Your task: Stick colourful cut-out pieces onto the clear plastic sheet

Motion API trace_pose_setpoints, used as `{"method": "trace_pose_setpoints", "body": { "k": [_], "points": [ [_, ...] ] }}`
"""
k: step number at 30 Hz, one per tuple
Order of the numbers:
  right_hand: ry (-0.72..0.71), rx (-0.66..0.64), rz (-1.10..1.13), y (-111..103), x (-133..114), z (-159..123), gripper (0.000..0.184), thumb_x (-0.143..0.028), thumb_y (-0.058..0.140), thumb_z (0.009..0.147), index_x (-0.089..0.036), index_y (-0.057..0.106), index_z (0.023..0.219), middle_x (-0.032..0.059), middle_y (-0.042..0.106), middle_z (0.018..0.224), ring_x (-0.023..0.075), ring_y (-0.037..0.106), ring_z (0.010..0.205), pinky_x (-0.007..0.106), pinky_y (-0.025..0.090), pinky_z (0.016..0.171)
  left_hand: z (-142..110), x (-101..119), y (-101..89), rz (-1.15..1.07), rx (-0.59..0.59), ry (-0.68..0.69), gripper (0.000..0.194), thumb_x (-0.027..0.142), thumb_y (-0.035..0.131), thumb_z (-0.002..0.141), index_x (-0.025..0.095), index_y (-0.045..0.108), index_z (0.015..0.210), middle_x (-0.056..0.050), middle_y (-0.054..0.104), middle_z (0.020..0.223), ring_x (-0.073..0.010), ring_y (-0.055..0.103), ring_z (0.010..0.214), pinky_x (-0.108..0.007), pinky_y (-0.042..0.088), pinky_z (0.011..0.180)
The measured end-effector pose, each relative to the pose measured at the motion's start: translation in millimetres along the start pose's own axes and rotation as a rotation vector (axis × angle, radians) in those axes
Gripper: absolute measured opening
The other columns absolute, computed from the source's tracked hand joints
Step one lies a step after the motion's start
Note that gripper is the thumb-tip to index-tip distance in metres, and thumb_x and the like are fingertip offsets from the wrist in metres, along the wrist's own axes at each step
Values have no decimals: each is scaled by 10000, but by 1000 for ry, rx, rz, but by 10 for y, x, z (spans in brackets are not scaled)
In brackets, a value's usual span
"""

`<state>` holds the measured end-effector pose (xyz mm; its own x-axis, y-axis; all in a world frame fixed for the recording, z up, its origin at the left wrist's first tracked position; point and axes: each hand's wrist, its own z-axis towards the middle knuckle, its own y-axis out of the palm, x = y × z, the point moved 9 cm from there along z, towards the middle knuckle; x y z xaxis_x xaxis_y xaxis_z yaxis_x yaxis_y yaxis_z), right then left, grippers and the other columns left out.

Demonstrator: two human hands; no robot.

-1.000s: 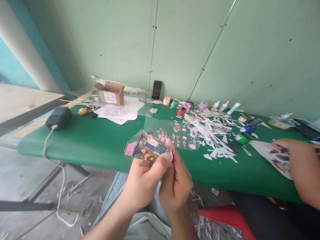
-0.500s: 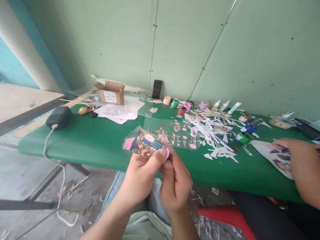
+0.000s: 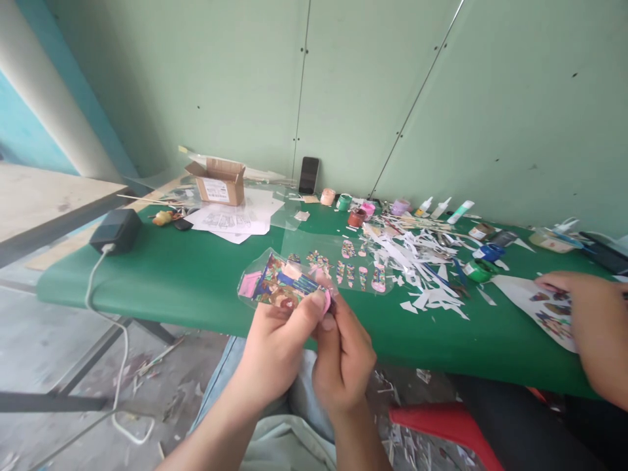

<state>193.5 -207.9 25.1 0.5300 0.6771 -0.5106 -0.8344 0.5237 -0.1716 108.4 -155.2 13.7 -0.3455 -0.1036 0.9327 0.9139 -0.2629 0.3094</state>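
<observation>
Between my hands is a clear plastic sheet (image 3: 251, 285) with brightly coloured cut-out pictures under it, pink at both ends. My left hand (image 3: 280, 343) is closed on its lower edge, thumb pressed on top near the right end. At that right end my right hand (image 3: 343, 366) pinches the sheet between thumb and fingers, the two thumbs almost touching. Anything else under the right fingertips is hidden. Behind it on the table lies a larger transparent sheet (image 3: 369, 259) with several small coloured cut-outs on it.
White paper scraps (image 3: 417, 261) are heaped right of centre on the green table (image 3: 186, 281). Paint jars (image 3: 356, 217), glue bottles (image 3: 440, 208), a phone (image 3: 309, 174) and a cardboard box (image 3: 219, 183) stand toward the wall. At right, another person's hand (image 3: 589, 307) rests on a printed sheet (image 3: 520, 297).
The held plastic sheet and both hands have shifted very slightly to the left. My grip looks the same, and the table things have stayed put.
</observation>
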Motion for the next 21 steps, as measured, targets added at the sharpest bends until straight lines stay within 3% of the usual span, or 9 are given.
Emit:
{"method": "trace_pose_setpoints", "body": {
  "k": [10,16,21],
  "points": [
    [21,-10,-9,-11,-12,-7,510,-140,402,987,-233,415,1488,86,634,1334,195,630,1195,313,563,960,-34,-9,-42,78,-13,-21,264,327,626,827,165,557,630,15,530,637,-85,445,590,-187,437,564],
    [-2,-28,38,5,-11,-7,491,-146,403,985,-248,451,1463,73,673,1276,194,657,1150,303,579,930,-18,-36,-46,22,3,7,360,343,608,847,171,490,553,35,447,542,-72,390,528,-180,405,515],
    [-3,-46,38,14,-18,1,489,-139,409,983,-244,457,1457,70,679,1263,186,656,1151,294,577,934,-14,-22,-104,98,22,-1,311,352,632,824,170,530,593,19,503,600,-85,435,574,-186,421,533]
  ]
}}
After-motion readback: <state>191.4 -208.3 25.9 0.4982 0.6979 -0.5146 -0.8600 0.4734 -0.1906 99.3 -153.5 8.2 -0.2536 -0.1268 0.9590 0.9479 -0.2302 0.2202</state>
